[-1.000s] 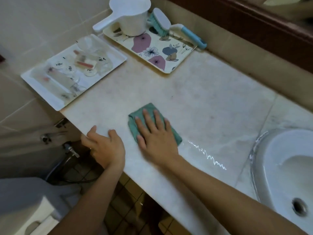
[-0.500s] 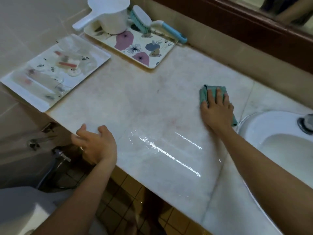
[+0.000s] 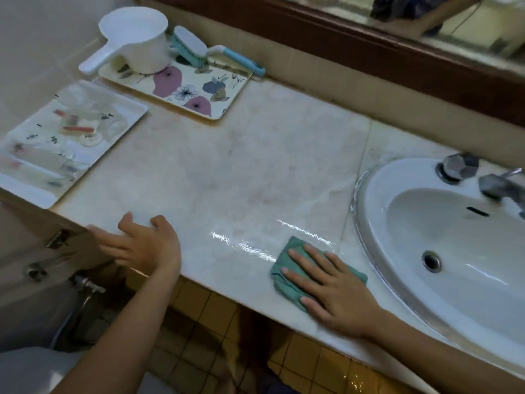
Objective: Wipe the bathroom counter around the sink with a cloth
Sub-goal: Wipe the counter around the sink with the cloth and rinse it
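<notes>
A person stands at a pale stone bathroom counter [image 3: 255, 166], seen from above their own arms. The right hand [image 3: 338, 291] lies flat on a green cloth [image 3: 287, 282], fingers straight and spread, pressing down on it rather than curling round it. The cloth sits bunched on the counter close to the front edge, just beside the left rim of the white oval sink [image 3: 380, 183]. Shiny wet streaks [image 3: 250, 245] mark the stone to the left of the cloth.

The left hand [image 3: 142, 245] is at the counter's front edge, well apart from the cloth. Its fingers are loose and spread, and it holds nothing. It is blurred, so I cannot tell whether it bears down on the stone.

A metal tap [image 3: 500, 186] and a knob [image 3: 457, 166] stand at the back of the sink. At the far left corner, a flowered tray [image 3: 199, 89] carries a white scoop [image 3: 136, 38] with a handle and a scrubbing brush [image 3: 196, 49] with a blue grip. Beside it lies a white tray [image 3: 25, 189] of small clear items, too blurred to name. A dark wooden mirror frame [image 3: 369, 52] runs along the back wall. Yellow floor tiles [image 3: 207, 308] show below the counter.
</notes>
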Demonstrator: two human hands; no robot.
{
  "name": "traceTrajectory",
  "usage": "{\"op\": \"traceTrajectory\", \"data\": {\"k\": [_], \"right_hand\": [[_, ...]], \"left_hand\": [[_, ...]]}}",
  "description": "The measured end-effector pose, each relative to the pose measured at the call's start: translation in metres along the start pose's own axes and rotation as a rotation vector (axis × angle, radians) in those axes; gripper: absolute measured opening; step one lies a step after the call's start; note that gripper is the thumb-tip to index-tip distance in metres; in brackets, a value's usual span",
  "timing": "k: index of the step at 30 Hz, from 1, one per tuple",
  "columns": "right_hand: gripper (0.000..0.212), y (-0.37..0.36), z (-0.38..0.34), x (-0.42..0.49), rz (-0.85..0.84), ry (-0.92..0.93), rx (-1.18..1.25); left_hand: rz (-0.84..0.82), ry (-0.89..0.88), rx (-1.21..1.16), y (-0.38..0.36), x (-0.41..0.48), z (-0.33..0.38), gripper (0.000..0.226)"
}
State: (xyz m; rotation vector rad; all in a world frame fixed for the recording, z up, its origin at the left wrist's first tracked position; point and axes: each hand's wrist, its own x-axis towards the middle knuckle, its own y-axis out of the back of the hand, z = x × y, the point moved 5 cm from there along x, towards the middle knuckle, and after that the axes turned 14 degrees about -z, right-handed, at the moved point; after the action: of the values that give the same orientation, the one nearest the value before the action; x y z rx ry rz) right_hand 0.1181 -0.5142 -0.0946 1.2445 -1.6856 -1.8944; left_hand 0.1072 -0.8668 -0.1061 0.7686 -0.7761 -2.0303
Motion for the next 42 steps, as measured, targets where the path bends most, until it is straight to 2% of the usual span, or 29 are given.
{"op": "traceTrajectory", "data": {"k": [3,6,7,8,9,11,13,16,20,23,25,28,29,34,36,38,40,42], "right_hand": [[0.056,0.008,0.043,0.009,0.023,-0.251,0.117],[0.059,0.026,0.058,0.051,0.131,-0.577,0.285],[0.06,0.032,0.057,0.069,0.142,-0.629,0.322],[0.061,0.039,0.052,0.089,0.13,-0.607,0.329],[0.061,0.045,0.042,0.108,0.102,-0.509,0.306],[0.059,0.06,0.032,0.14,0.064,-0.237,0.223],[0.056,0.071,0.049,0.166,0.074,-0.116,0.17],[0.054,0.088,0.098,0.206,0.128,-0.233,0.189],[0.053,0.105,0.157,0.236,0.135,-0.422,0.309],[0.053,0.099,0.155,0.223,0.182,-0.491,0.347],[0.054,0.088,0.134,0.2,0.256,-0.465,0.346],[0.048,0.072,0.117,0.152,0.395,-0.253,0.37],[0.044,0.069,0.127,0.139,0.461,-0.248,0.377],[0.037,0.107,0.214,0.113,0.742,-0.668,0.83],[0.036,0.132,0.239,0.096,0.907,-0.796,0.855],[0.036,0.15,0.264,0.08,0.995,-0.887,0.777],[0.04,0.148,0.296,0.079,0.91,-0.959,0.742],[0.043,0.129,0.325,0.095,0.642,-0.975,0.759]], "left_hand": [[-0.04,-0.214,0.116,0.001,-0.013,0.016,0.043],[-0.199,-0.565,0.195,-0.015,-0.033,0.044,0.042],[-0.251,-0.652,0.199,-0.024,-0.038,0.056,0.041],[-0.291,-0.708,0.212,-0.033,-0.039,0.067,0.041],[-0.323,-0.736,0.24,-0.042,-0.04,0.075,0.042],[-0.378,-0.759,0.331,-0.062,-0.037,0.087,0.043],[-0.388,-0.758,0.449,-0.075,-0.034,0.089,0.046],[-0.349,-0.759,0.542,-0.078,-0.033,0.089,0.057],[-0.338,-0.771,0.576,-0.078,-0.035,0.092,0.056],[-0.34,-0.767,0.583,-0.079,-0.035,0.092,0.054],[-0.34,-0.77,0.588,-0.078,-0.036,0.091,0.053],[-0.349,-0.77,0.584,-0.078,-0.035,0.092,0.053],[-0.349,-0.769,0.588,-0.078,-0.035,0.092,0.053],[-0.348,-0.766,0.592,-0.078,-0.036,0.093,0.054],[-0.34,-0.763,0.583,-0.077,-0.036,0.094,0.054],[-0.334,-0.762,0.579,-0.077,-0.036,0.094,0.053],[-0.338,-0.763,0.584,-0.078,-0.037,0.094,0.052],[-0.336,-0.756,0.589,-0.079,-0.035,0.094,0.052]]}}
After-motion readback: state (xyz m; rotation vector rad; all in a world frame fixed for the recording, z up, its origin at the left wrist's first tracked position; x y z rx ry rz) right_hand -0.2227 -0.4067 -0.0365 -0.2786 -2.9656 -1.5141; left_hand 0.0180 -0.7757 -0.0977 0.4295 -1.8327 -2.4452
